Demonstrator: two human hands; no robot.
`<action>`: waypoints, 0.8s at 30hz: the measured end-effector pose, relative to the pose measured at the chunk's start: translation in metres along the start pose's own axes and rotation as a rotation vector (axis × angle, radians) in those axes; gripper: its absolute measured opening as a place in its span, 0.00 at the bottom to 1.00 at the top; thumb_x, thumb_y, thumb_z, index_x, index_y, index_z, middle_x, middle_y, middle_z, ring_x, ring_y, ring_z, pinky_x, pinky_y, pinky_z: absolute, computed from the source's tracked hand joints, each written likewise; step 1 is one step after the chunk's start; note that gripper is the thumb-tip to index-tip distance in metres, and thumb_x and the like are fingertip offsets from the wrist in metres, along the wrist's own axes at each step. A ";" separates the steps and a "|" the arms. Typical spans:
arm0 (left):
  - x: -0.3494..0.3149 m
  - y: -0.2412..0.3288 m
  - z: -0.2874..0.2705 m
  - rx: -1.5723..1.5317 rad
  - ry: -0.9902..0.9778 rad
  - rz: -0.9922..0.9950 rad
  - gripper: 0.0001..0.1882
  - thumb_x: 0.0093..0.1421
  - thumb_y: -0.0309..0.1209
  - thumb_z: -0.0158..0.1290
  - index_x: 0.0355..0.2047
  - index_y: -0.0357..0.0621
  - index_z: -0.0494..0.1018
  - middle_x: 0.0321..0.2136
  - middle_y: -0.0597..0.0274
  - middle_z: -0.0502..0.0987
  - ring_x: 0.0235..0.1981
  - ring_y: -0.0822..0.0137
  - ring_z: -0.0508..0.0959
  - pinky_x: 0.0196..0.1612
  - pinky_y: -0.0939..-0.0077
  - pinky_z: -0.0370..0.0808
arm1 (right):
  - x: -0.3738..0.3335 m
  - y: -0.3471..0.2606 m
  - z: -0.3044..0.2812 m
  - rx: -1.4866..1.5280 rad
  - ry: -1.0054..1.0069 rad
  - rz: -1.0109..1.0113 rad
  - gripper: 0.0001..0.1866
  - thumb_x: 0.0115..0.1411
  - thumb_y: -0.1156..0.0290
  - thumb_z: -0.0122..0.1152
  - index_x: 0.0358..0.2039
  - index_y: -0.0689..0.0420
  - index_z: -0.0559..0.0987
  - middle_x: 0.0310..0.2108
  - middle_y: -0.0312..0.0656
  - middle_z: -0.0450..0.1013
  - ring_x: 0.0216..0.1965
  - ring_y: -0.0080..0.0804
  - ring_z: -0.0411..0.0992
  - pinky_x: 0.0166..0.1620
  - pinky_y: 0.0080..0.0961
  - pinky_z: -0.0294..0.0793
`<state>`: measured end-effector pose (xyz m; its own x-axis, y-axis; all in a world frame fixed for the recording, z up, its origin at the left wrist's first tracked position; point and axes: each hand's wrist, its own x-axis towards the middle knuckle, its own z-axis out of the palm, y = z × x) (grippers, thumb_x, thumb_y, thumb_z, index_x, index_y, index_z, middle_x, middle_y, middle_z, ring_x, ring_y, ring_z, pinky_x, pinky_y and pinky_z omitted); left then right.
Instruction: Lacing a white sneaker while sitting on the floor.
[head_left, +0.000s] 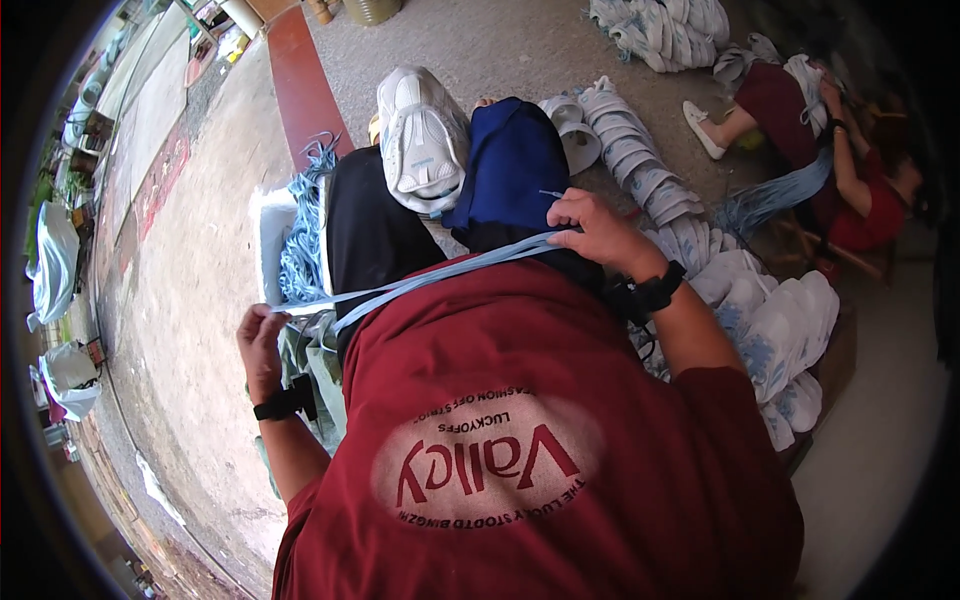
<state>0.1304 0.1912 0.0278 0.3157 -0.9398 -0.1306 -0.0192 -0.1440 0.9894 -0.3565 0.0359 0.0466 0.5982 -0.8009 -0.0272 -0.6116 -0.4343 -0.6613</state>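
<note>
Right, lace handling seems to be the step in hand: strands are being held stretched across the lap. At the person's right, a pile of white-and-blue shoe uppers [790, 330] is being backed by a nested row of uppers [640, 150] on the floor. A pale sneaker [425, 150] is being carried near the knees; how it is being supported can't be told. Beside the left thigh, a tangle of spare laces [303, 245] is being contained by a white box [263, 225].

Light blue laces [480, 261] are being spanned between both hands, over the dark red shirt: flat, thin, slightly sagging, strands bunched together toward the right. At one end they are being pinched narrowly by the left hand [260, 350], near the box's close edge; at the other, they are being gripped between thumb and fingers of the right hand [605, 232], a lace tip [551, 193] being left sticking out above. Judgement: a firm pinch at both ends is being called for next, strands being separated without snagging.
</note>
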 end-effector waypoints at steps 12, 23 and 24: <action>-0.029 0.166 0.087 -0.067 -0.312 0.680 0.15 0.53 0.34 0.58 0.22 0.40 0.64 0.16 0.65 0.62 0.18 0.74 0.62 0.20 0.81 0.55 | 0.094 -0.161 0.035 0.345 -0.192 -0.831 0.34 0.47 0.67 0.66 0.52 0.66 0.64 0.45 0.53 0.69 0.47 0.41 0.68 0.51 0.29 0.65; 0.045 0.163 -0.052 0.003 0.811 0.633 0.03 0.60 0.25 0.48 0.29 0.43 0.70 0.18 0.71 0.67 0.15 0.82 0.57 0.18 0.87 0.52 | 0.063 -0.120 -0.114 0.906 -0.271 -0.250 0.09 0.54 0.70 0.59 0.24 0.63 0.78 0.14 0.28 0.62 0.14 0.11 0.54 0.18 0.12 0.48; 0.049 0.141 -0.068 0.039 0.839 0.543 0.05 0.59 0.26 0.49 0.26 0.45 0.68 0.16 0.73 0.65 0.14 0.82 0.57 0.17 0.88 0.52 | 0.060 -0.107 -0.118 0.923 -0.227 -0.253 0.09 0.54 0.70 0.58 0.24 0.64 0.77 0.14 0.28 0.63 0.14 0.11 0.53 0.18 0.12 0.48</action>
<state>0.2078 0.1461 0.1654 0.8219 -0.3608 0.4408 -0.3861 0.2161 0.8968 -0.3167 -0.0143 0.2040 0.8004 -0.5881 0.1166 0.1354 -0.0122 -0.9907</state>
